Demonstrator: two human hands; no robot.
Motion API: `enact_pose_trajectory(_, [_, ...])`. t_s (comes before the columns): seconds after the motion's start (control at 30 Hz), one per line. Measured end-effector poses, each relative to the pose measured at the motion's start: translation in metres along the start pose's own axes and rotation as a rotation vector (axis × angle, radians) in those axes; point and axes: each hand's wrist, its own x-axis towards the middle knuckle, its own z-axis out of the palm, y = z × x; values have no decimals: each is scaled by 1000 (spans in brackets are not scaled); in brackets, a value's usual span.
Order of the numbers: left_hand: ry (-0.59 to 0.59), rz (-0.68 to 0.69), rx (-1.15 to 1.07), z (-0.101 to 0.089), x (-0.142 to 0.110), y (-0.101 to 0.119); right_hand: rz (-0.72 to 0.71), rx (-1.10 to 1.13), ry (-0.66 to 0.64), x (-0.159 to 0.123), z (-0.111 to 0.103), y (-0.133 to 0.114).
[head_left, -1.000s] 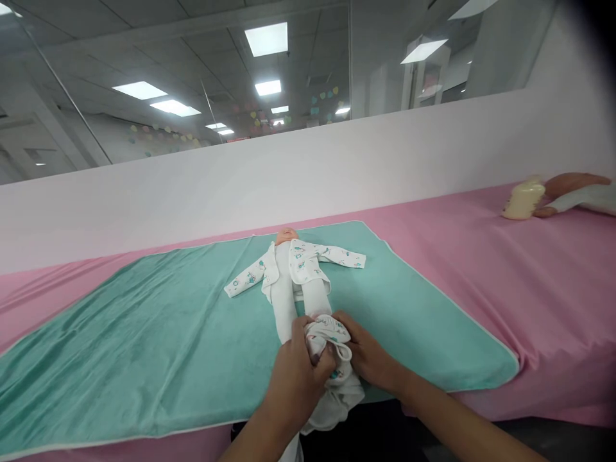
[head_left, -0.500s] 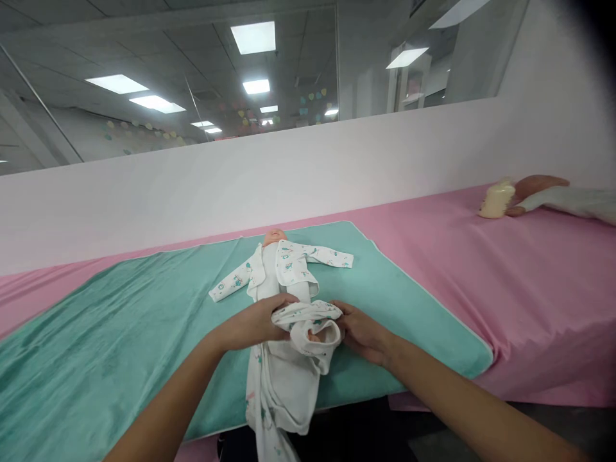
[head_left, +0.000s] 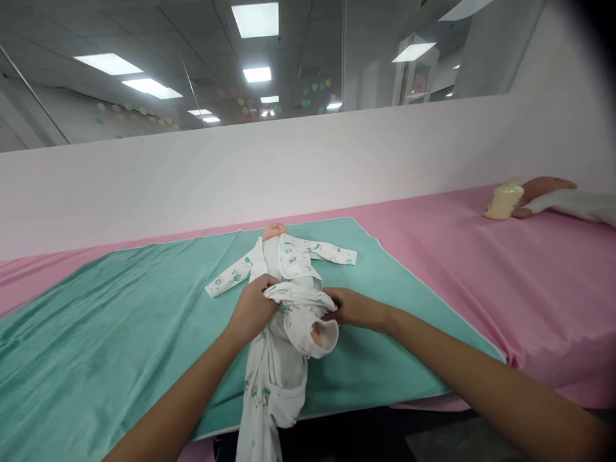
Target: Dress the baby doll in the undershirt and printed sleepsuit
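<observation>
A baby doll lies on its back on a teal blanket, head toward the wall. Its white printed jacket is spread open at the front, with both sleeves out to the sides. White printed baby pants are bunched around one of the doll's legs, and a bit of foot shows inside the cuff. My left hand grips the bunched cloth at its left edge; my right hand pinches its right edge. The other pant leg hangs over the blanket's near edge.
Pink cloth covers the table under the blanket. At the far right, a baby bottle stands beside a second doll. A white wall with a window above runs along the back.
Both hands have pulled the bunched pants farther up the doll's leg, toward its body. More printed cloth now shows between the hands and the cuff.
</observation>
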Motion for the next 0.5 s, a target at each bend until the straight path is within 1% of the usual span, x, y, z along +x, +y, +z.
enact_pose_trajectory(0.03, [-1,-6,-25,1,4,-3,12,-38,-54,4,-3,-3])
enact_pose_trajectory(0.1, [4,-31,-82,2,14,-8,29,-91,-118,13,-7,-4])
enact_pose_trajectory(0.17, [-14,-86,-171,0,22,-11,18,-78,-114,21,-12,2])
enact_pose_trajectory(0.2, [-44,-110,-230,-2,26,-13,4,-35,-75,25,-15,7])
enact_pose_trajectory(0.23, [-96,-126,-299,-5,29,-15,-9,27,-17,28,-18,13])
enact_pose_trajectory(0.27, [-174,-135,-373,-9,31,-18,-19,95,48,31,-20,19])
enact_pose_trajectory(0.33, [-382,-153,-519,-18,33,-28,-28,214,150,34,-22,30])
enact_pose_trajectory(0.4, [-546,-187,-669,-27,34,-42,-29,291,161,35,-21,37])
enact_pose_trajectory(0.43, [-586,-201,-751,-30,34,-50,-27,315,146,35,-20,40])
enact_pose_trajectory(0.47, [-596,-205,-841,-32,34,-57,-19,332,130,35,-20,41])
enact_pose_trajectory(0.5, [-575,-194,-942,-32,34,-63,-9,339,117,36,-19,42])
